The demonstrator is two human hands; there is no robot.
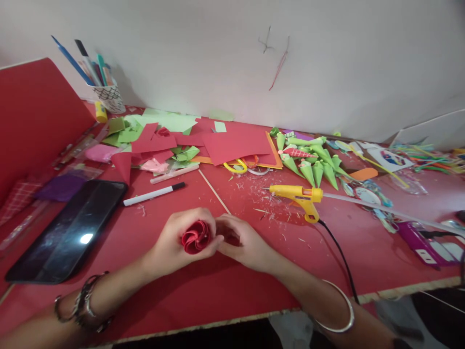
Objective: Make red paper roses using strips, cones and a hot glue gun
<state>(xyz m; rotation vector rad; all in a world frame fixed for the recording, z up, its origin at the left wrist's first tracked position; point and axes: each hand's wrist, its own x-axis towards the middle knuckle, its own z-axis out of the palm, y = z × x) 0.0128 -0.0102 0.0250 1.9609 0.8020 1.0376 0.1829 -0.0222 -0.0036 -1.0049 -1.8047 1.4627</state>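
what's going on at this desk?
A person's left hand holds a rolled red paper piece, its swirled end showing. The right hand is right beside it; whether it grips anything is unclear. A yellow glue gun lies unheld to the right, green cones behind it.

Fingers [235, 224] curled, forearms [125, 270] converging inward

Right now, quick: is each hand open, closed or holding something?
Left hand: closed around rolled red paper.
Right hand: partly curled beside the left; whether it grips anything cannot be told.
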